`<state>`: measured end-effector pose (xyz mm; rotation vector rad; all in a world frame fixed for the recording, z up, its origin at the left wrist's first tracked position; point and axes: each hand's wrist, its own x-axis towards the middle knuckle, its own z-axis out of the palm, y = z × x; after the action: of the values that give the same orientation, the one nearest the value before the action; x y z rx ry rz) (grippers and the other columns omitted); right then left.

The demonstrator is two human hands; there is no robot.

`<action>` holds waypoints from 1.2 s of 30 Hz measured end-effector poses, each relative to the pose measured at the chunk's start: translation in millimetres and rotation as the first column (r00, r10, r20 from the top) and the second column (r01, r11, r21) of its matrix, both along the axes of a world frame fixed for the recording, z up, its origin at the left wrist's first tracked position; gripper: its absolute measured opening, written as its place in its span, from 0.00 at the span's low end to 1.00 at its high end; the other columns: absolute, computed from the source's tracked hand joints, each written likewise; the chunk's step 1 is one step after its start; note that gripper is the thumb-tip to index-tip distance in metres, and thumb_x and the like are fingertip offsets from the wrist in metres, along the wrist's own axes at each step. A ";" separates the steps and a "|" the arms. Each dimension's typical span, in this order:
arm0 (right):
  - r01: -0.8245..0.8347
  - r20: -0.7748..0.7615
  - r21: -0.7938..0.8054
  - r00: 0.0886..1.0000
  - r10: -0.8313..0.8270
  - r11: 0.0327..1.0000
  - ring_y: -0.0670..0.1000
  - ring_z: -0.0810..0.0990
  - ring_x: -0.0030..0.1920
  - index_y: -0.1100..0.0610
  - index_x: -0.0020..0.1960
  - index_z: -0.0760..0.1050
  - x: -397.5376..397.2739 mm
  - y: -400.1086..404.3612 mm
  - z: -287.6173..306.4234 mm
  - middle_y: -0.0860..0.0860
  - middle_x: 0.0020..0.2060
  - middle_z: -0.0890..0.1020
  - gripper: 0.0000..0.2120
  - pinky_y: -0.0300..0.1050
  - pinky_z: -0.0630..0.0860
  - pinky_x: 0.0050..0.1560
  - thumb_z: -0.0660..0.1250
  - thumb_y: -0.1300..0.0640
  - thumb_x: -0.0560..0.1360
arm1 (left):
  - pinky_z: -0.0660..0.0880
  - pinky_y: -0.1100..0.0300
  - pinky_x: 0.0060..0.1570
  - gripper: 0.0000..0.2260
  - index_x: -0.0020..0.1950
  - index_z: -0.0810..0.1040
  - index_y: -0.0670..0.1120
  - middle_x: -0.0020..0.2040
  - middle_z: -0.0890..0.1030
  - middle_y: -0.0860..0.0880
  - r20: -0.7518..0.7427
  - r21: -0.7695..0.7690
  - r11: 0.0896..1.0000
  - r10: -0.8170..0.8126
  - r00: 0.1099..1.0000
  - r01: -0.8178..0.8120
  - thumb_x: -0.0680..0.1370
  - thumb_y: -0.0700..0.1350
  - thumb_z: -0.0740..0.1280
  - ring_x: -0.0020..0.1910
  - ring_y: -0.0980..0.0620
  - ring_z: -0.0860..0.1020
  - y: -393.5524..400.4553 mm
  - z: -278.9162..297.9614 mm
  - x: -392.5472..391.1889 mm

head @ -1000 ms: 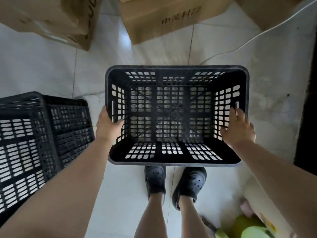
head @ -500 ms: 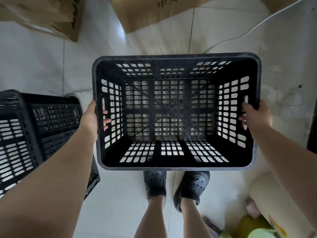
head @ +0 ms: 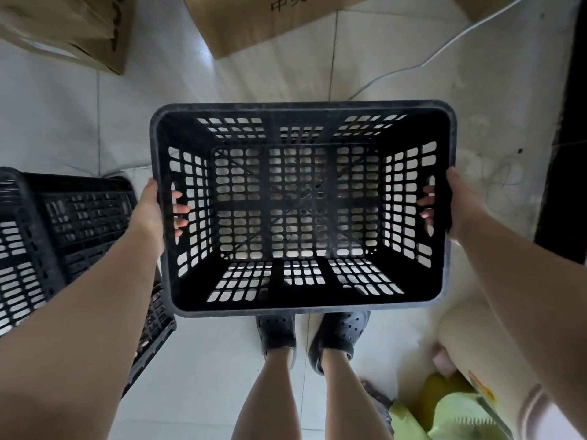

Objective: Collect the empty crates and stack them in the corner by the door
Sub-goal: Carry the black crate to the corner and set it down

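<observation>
An empty black slotted plastic crate (head: 301, 304) is held level in the air above the white tiled floor, right in front of me. My left hand (head: 152, 208) grips its left wall, fingers poking through the handle slot. On the opposite wall my right hand (head: 454, 204) holds the other handle slot the same way. To the left on the floor stand more black crates (head: 63, 223), nested or stacked together, partly hidden behind my left forearm.
Cardboard boxes (head: 254, 23) stand on the floor ahead and at the upper left (head: 73, 30). A white cable (head: 444, 49) runs across the tiles at the upper right. A dark edge (head: 568, 138) borders the right side. Cream and green objects (head: 457, 404) lie at the lower right beside my feet.
The crate has risen off the floor toward me. Both hands slid from its near rim to the side handle slots and gripped them.
</observation>
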<state>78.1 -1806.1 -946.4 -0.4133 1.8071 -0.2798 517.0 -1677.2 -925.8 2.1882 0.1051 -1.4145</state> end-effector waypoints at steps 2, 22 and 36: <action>0.012 0.004 0.023 1.000 -0.012 1.000 0.48 0.72 0.24 0.58 0.46 0.73 -2.7 5.9 17.1 0.51 0.30 0.76 0.26 0.38 0.66 0.27 0.53 0.35 0.78 | 0.67 0.57 0.38 0.24 0.48 0.75 0.47 0.42 0.77 0.47 -0.005 0.015 1.000 -0.016 1.000 0.016 0.81 0.62 0.48 0.35 0.50 0.72 2.3 14.2 -1.7; 0.176 0.064 -0.013 0.982 -0.175 0.984 0.51 0.72 0.28 0.58 0.40 0.71 -45.2 31.3 356.8 0.52 0.31 0.75 0.26 0.42 0.63 0.31 0.52 0.37 0.80 | 0.61 0.61 0.28 0.20 0.40 0.71 0.47 0.34 0.74 0.48 0.075 -0.092 0.981 -0.165 0.983 0.172 0.80 0.61 0.51 0.28 0.51 0.68 -51.9 339.5 -33.5; 0.471 0.127 -0.240 0.882 -0.453 0.849 0.45 0.67 0.17 0.55 0.35 0.70 -111.5 53.7 531.6 0.47 0.21 0.71 0.26 0.32 0.58 0.17 0.55 0.32 0.75 | 0.62 0.60 0.28 0.21 0.37 0.72 0.46 0.25 0.75 0.49 0.211 -0.291 0.904 -0.260 0.942 0.314 0.77 0.61 0.55 0.21 0.52 0.70 -127.7 533.0 -95.6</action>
<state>-33.4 -1752.4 -414.8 -0.1397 1.7910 -0.8717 421.4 -1804.9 -392.8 2.0926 -0.4976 -1.2806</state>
